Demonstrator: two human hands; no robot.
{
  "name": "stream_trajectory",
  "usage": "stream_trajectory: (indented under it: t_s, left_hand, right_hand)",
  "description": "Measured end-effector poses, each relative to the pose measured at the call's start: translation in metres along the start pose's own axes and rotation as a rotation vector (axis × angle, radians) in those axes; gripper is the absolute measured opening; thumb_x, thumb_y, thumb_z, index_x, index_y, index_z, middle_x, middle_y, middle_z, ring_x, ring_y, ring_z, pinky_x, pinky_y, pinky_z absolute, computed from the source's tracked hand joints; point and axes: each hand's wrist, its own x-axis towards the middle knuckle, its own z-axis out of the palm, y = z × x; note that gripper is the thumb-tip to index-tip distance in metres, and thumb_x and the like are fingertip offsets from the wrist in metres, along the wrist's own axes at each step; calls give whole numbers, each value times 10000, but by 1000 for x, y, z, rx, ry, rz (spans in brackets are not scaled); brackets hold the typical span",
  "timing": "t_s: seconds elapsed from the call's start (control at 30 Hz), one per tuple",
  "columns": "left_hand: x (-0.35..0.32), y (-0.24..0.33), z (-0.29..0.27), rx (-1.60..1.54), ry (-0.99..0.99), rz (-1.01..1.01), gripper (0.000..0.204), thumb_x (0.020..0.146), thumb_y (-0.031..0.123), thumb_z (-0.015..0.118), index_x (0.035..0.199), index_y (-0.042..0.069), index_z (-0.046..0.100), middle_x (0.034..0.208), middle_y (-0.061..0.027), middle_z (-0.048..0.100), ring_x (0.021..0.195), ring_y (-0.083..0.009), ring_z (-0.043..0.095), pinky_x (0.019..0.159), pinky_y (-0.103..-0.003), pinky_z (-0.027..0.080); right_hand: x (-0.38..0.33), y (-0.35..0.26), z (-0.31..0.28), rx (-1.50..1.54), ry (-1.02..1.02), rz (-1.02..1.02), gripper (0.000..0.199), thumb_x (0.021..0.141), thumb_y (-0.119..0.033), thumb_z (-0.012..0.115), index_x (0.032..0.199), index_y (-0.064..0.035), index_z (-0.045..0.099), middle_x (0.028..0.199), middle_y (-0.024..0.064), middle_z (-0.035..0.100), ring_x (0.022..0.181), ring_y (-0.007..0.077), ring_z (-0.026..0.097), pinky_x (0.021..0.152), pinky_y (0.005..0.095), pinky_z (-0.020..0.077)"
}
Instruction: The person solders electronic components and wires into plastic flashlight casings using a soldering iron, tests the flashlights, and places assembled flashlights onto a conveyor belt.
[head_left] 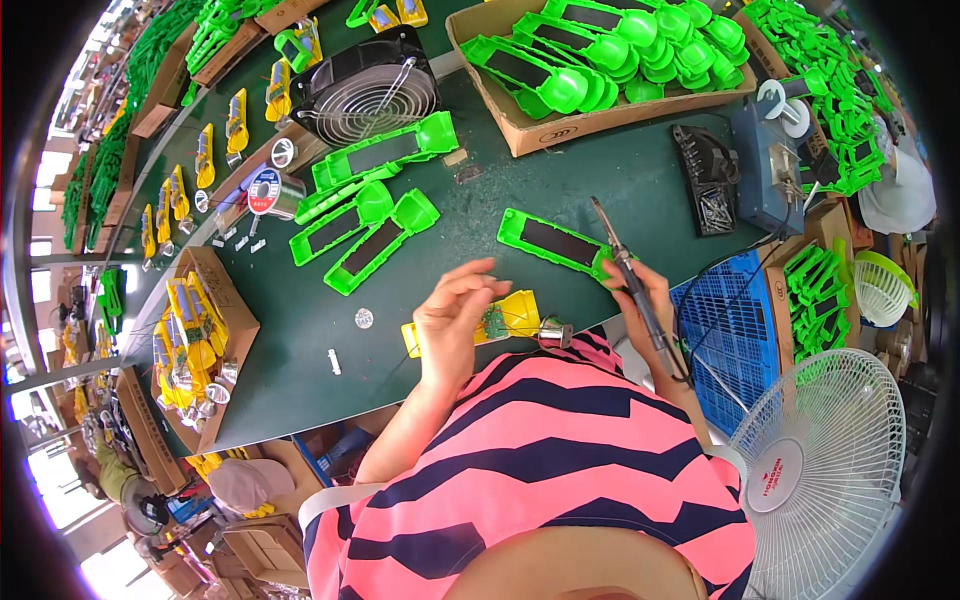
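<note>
Head: left hand (452, 318) curls; right (657, 292) grips soldering iron (635, 287).

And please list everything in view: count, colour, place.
Slim soldering iron: one, black, right
Long plastic casings: many, green, loose and boxed
Plastic lamp units: many, yellow, centre, left
Open cardboard boxes: several, brown, outer areas
Square grilled fan: one, black, upper left
Round caged fan: one, white, lower right
Metal box: one, blue, upper right
Slatted crating: count unclear, blue, right
Flat bench: one, green, centre
Left hand: one, bare, centre
Right hand: one, bare, right

Bright light, white glare far left, fisheye-bent edges, black corners
</note>
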Motion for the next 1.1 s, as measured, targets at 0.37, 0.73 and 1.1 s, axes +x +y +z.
stream_trajectory:
  t_s: [0.37,0.73,1.1]
  left_hand:
    - [28,28,-36,1391,-117,470,60,638,86,635,695,97,620,688,-26,547,753,-231,482,716,-345,353]
    - [30,25,-37,1532,-287,199,45,659,97,614,698,121,617,685,-41,489,758,-233,482,684,-357,360]
    - [31,21,-37,1558,-273,214,38,654,93,604,683,109,623,687,-54,489,747,-233,484,665,-355,360]
  right_hand:
    - [31,-20,17,91,-314,-99,351,750,-14,620,1058,-11,453,911,167,620,928,251,597,766,315,492]
    - [46,-35,54,492,40,543,138,778,-26,591,878,44,526,736,88,583,598,116,586,491,204,456]
    - [52,-40,61,381,-84,583,144,775,-34,585,892,42,547,743,81,602,597,113,595,461,179,412]
